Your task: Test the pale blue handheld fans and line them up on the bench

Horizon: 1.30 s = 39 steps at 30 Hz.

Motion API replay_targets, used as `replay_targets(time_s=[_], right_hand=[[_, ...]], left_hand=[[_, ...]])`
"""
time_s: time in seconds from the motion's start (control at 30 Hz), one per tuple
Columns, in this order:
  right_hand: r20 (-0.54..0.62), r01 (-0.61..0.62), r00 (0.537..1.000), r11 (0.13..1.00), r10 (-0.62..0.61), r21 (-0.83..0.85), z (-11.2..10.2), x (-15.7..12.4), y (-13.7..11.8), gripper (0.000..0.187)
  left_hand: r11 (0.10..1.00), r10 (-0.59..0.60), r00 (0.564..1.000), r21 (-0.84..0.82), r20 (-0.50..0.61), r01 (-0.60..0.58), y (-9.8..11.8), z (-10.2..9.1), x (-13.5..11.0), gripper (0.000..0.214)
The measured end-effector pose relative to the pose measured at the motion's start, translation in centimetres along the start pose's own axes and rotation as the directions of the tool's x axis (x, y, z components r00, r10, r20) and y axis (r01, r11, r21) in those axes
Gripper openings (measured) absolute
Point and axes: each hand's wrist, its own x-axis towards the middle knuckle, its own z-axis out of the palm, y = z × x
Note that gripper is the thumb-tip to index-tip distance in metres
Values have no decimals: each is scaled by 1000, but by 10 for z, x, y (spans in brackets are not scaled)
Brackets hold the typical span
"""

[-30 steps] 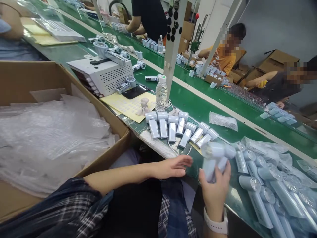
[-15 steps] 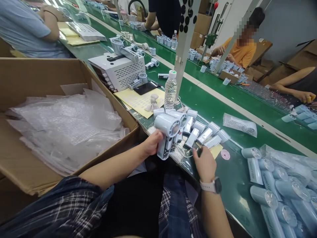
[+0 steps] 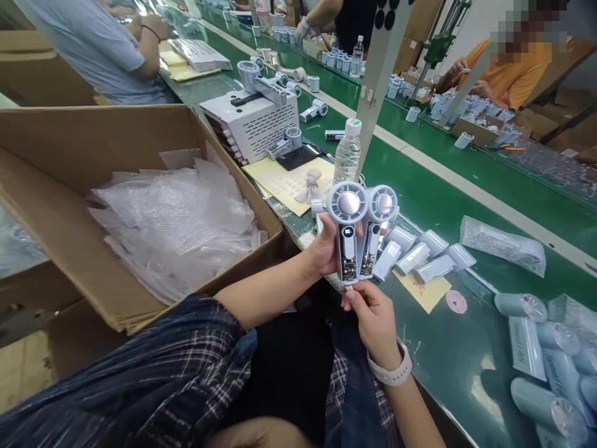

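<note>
Right grip (image 3: pixel 375 317) has moved beneath the front fan (image 3: pixel 349 249).

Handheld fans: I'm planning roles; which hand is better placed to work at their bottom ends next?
Probably the right hand: its fingertips are at the bottom of the nearer handheld fan, while the left hand holds both.
</note>
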Motion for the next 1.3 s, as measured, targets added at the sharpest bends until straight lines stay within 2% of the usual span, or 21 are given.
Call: replay_targets(time_s=[0.1, 0.17, 0.3, 0.4, 0.5, 0.6, 0.7, 0.83, 0.93, 1.03, 1.1, 1.2, 1.3], right_hand=[[-24, 35, 999, 999, -34, 15, 8, 5, 1, 37], [-55, 17, 998, 999, -15, 27, 15, 4, 3, 42], [-93, -40, 994, 985, 56, 167, 30, 2, 6, 43], [-105, -35, 993, 972, 61, 232, 33, 4, 6, 43], [-85, -14, 996, 994, 23, 109, 26, 5, 5, 39], [-82, 65, 994, 994, -72, -87, 19, 3, 4, 35], [-137, 77, 986, 991, -91, -107, 17, 2, 4, 33], [-197, 20, 980, 999, -11, 42, 21, 2, 6, 36], [-210, -24, 975, 971, 75, 238, 26, 2, 10, 39], [-228, -53, 965, 945, 132, 323, 28, 2, 16, 41], [-228, -58, 966, 958, 125, 282, 27, 1, 18, 38], [-222, -2, 975, 999, 13, 50, 22, -5, 18, 34], [-127, 106, 983, 971, -136, -213, 4, -13, 15, 33]], left_hand=[[1000, -18, 1000, -7, 9, 18, 1, -2, 1, 79], [1000, -9, 1000, 9, -9, 9, 0, -5, 0, 79], [994, 99, 989, 57, -111, -93, -7, -11, -2, 81], [984, 167, 973, 96, -158, -153, -13, -14, -3, 82], [988, 141, 981, 85, -133, -130, -13, -13, -2, 83], [997, 75, 990, -25, -118, -78, -7, -10, -1, 80], [993, 23, 990, -108, -138, -38, 0, -5, -1, 80], [998, 25, 995, -62, -97, -31, 2, -6, -2, 82], [997, 76, 997, -9, 0, -76, -5, -10, -4, 81], [994, 106, 993, 27, 44, -107, -15, -12, -5, 82], [994, 91, 996, 57, 24, -92, -19, -11, -6, 84], [994, 83, 994, 81, -73, -77, -17, -8, -2, 87], [977, 202, 954, 119, -221, -180, -2, -9, 3, 83]])
